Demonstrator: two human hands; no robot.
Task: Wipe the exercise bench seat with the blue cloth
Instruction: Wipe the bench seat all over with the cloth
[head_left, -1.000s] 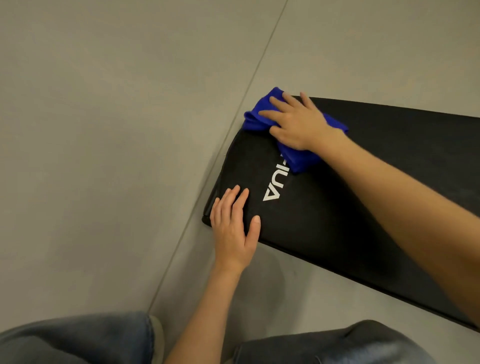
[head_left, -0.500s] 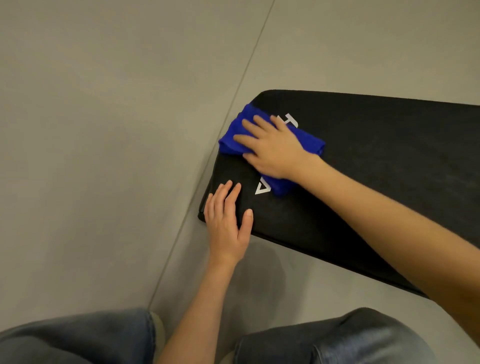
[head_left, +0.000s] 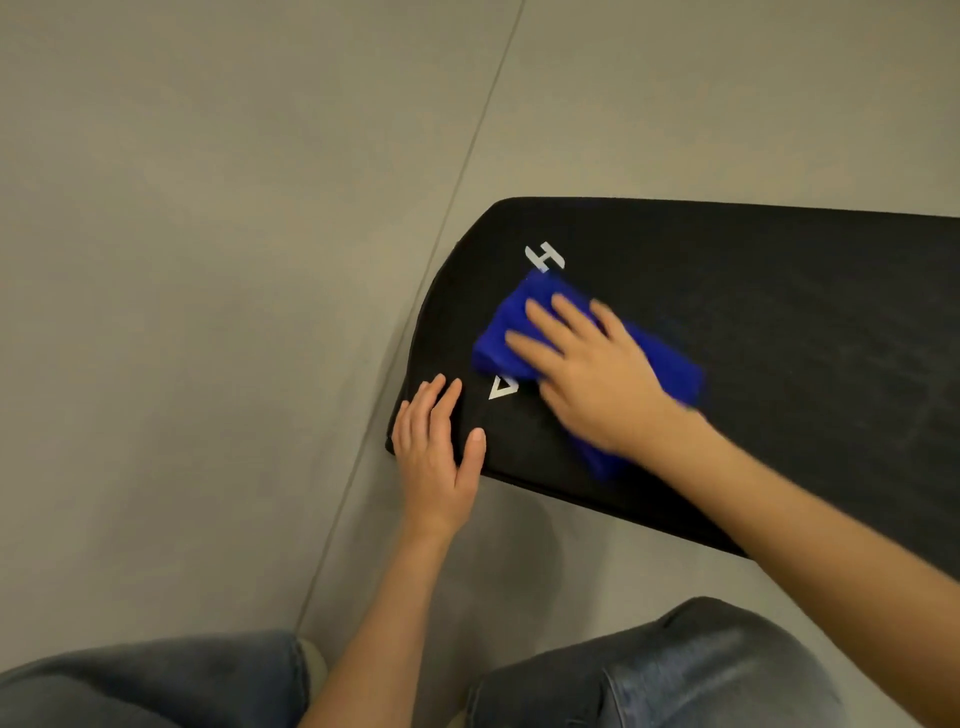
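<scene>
The black padded bench seat (head_left: 779, 322) runs from the centre to the right edge, with white letters printed near its left end. A folded blue cloth (head_left: 506, 327) lies on the seat over the middle of the lettering. My right hand (head_left: 592, 374) presses flat on the cloth, fingers spread, and is slightly blurred. My left hand (head_left: 434, 452) rests palm-down on the seat's near left corner, fingers apart, holding nothing.
Grey tiled floor (head_left: 208, 260) surrounds the bench, with a grout line running diagonally past the seat's left end. My knees in blue jeans (head_left: 675, 670) fill the bottom of the view, close to the seat's near edge.
My right hand has slid the blue cloth from the seat's far left corner toward me and to the right, across the lettering. The left hand has stayed on the near corner.
</scene>
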